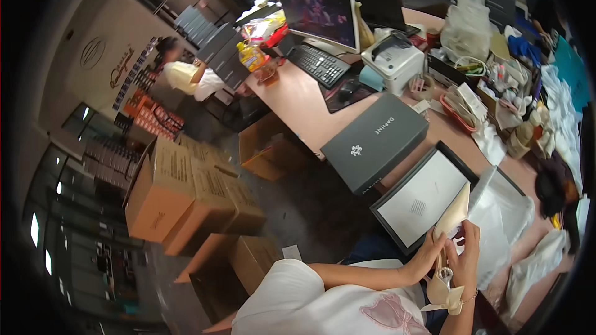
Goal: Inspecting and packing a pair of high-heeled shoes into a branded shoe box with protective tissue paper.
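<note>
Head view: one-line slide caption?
Left hand and right hand hold a cream pointed-toe shoe at a cluttered desk.

We are reading this as a shoe stockroom-cum-office: grey boxes (225, 56) are towering beside the desk (290, 98), cardboard cartons (202, 189) are crowding the floor (290, 214), a monitor (318, 13) and keyboard (318, 65) are sharing deskspace with an open shoebox (458, 160).

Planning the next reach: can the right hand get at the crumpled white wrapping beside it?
Probably yes: the white wrapping lies just right of the right hand with nothing visible between them. But that hand is at the cream shoe, so may need freeing first.
</note>
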The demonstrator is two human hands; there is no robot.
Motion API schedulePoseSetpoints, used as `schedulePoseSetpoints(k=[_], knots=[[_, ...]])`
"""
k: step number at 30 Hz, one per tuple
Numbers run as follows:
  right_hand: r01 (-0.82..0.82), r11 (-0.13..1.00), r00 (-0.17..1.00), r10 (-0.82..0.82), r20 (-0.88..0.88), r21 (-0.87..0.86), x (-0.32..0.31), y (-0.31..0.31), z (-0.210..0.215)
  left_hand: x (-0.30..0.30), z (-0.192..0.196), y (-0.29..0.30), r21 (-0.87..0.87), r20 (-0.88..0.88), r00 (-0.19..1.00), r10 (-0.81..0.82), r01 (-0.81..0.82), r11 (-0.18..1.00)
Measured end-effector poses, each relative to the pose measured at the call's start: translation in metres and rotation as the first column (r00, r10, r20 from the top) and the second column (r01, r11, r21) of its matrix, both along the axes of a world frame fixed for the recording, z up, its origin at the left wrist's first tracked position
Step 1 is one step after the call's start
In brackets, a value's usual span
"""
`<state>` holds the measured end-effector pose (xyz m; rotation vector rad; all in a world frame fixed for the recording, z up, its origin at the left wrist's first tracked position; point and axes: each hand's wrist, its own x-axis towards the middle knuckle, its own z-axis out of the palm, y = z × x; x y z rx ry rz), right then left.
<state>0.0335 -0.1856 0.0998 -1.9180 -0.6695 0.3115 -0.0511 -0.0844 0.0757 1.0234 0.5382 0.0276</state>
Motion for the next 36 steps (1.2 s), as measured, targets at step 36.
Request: schedulePoseSetpoints(k=[36], knots=[[-0.042,0.878,0.64,0.389,0.663,-0.476,0.03,0.012,-0.004,0.011,-0.004,0.008,-0.447,-0.067,0.994,-0.088,0.049,0.893]])
